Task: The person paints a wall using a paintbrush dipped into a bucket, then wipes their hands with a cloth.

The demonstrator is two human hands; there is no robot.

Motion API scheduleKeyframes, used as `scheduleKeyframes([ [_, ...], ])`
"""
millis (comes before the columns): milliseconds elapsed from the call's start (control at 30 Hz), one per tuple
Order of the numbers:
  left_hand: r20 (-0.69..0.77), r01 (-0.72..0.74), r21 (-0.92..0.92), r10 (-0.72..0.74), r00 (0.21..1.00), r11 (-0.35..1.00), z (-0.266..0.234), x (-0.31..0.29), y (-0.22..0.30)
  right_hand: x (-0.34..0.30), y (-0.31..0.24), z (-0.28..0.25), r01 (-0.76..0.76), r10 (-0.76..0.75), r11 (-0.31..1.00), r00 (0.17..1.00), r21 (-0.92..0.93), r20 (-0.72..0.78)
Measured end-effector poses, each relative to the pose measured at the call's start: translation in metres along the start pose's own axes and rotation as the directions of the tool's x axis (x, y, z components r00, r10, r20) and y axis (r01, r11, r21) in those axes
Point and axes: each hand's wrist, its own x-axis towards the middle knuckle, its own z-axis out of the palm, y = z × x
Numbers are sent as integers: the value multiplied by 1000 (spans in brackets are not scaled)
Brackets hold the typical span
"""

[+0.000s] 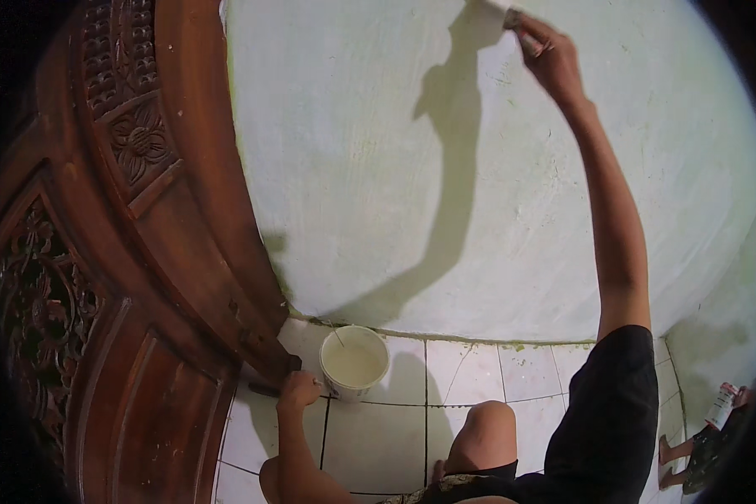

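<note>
My right hand (548, 55) is raised high against the pale green wall (353, 168). Its fingers are closed round a paintbrush (511, 18), whose pale wide end is cut off by the top edge. Low on the left, my left hand (301, 391) is closed beside a white bucket (355, 388). Whatever it grips, if anything, is hidden; a dark piece shows beside the fingers. Milky, pale liquid (354, 357) fills part of the bucket, and a thin wire handle rises at its rim.
Carved brown woodwork (185, 227) stands along the left side. White floor tiles (370, 445) meet the wall, with greenish crumbs along the joint. At the lower right, another person's legs (676, 454) and a white-and-red container (721, 405) show. My bent knee (485, 428) is near the bucket.
</note>
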Motion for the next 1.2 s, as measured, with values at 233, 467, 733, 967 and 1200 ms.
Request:
scheduleKeyframes([
  [233,-49,-26,-6,26,998,1000,5,-3,-8,-119,-56,7,-17,-50,994,805,108,591],
  [467,-63,-23,11,23,998,1000,13,0,-5,-7,31,-50,-1,-54,979,964,206,260],
  [733,-42,-21,20,21,999,1000,5,-2,3,-135,11,-6,172,-158,985,946,-25,285],
  [967,-2,31,25,-31,1000,999,1,-9,7,-96,15,-28,-44,-139,944,844,326,519],
  [1200,-37,10,28,-9,999,1000,1,-11,3,-66,16,-28,39,-40,999,999,7,28],
])
